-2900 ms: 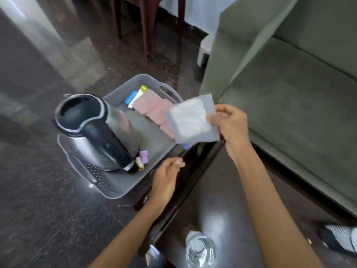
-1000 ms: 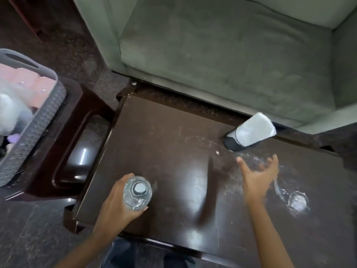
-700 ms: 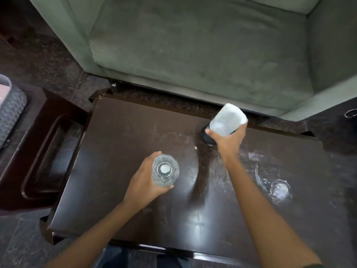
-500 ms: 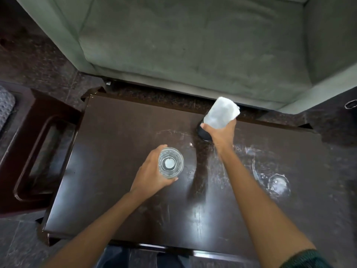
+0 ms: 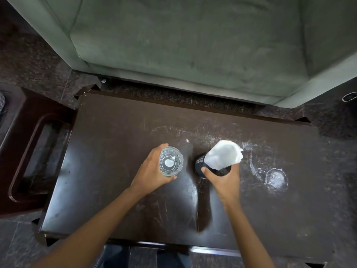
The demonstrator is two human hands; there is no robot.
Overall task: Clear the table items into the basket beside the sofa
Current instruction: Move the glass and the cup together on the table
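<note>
My left hand (image 5: pixel 152 174) is wrapped around a clear water bottle (image 5: pixel 171 161) seen from above, over the middle of the dark wooden table (image 5: pixel 119 144). My right hand (image 5: pixel 225 180) grips a black mesh cup (image 5: pixel 201 167) stuffed with white tissue paper (image 5: pixel 224 154), just right of the bottle. I cannot tell whether bottle and cup touch the tabletop. Only a sliver of the grey basket (image 5: pixel 1 104) shows at the far left edge.
A green sofa (image 5: pixel 193 41) stands right behind the table. A dark wooden stool (image 5: pixel 29 147) with a slot handle adjoins the table's left end and bears the basket. White scratch marks and a round ring stain (image 5: pixel 276 178) mark the right part of the tabletop.
My right hand took hold of the tissue-filled mesh cup at the table's far edge and brought it toward me beside the bottle. My left hand keeps the bottle. The basket slid out of view.
</note>
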